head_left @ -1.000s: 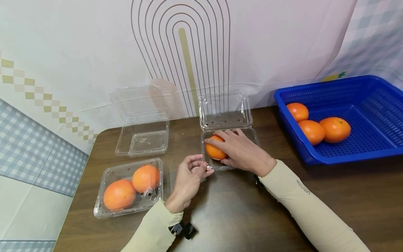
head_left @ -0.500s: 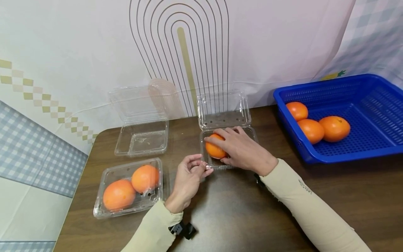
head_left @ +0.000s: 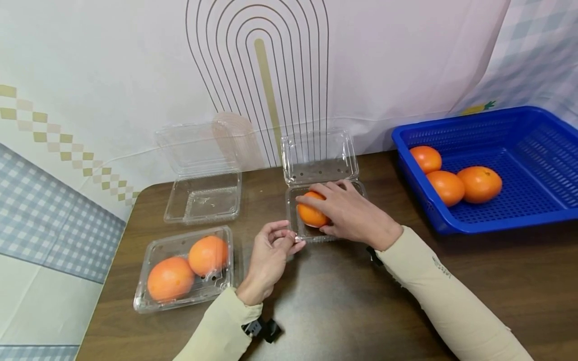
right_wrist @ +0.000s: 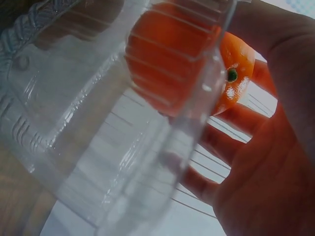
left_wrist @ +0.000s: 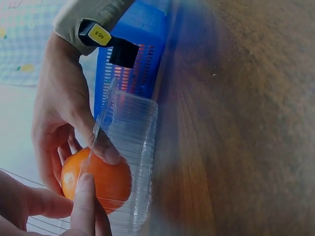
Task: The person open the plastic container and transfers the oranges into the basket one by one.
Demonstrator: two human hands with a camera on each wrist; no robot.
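An orange (head_left: 311, 211) sits inside the base of an open clear plastic clamshell box (head_left: 320, 234) at the middle of the table. My right hand (head_left: 356, 213) reaches over the box and grips the orange, thumb on the near side and fingers curled over the far side. At the box's near left corner, my left hand (head_left: 273, 255) pinches the rim between thumb and finger. The left wrist view shows the thumb and finger of the left hand (left_wrist: 78, 206) at the rim, with the orange (left_wrist: 110, 184) behind the clear wall. A green stem end shows on the orange (right_wrist: 236, 73) in the right wrist view.
Left of the hands lies a closed clear box (head_left: 185, 301) with two oranges inside. Behind it stands another open clear box (head_left: 203, 215). A blue basket (head_left: 510, 228) with three oranges is at the right. A patterned cloth (head_left: 384, 75) hangs behind the table.
My right hand and the orange have shifted slightly to the right inside the box. My left hand stays at the box's corner.
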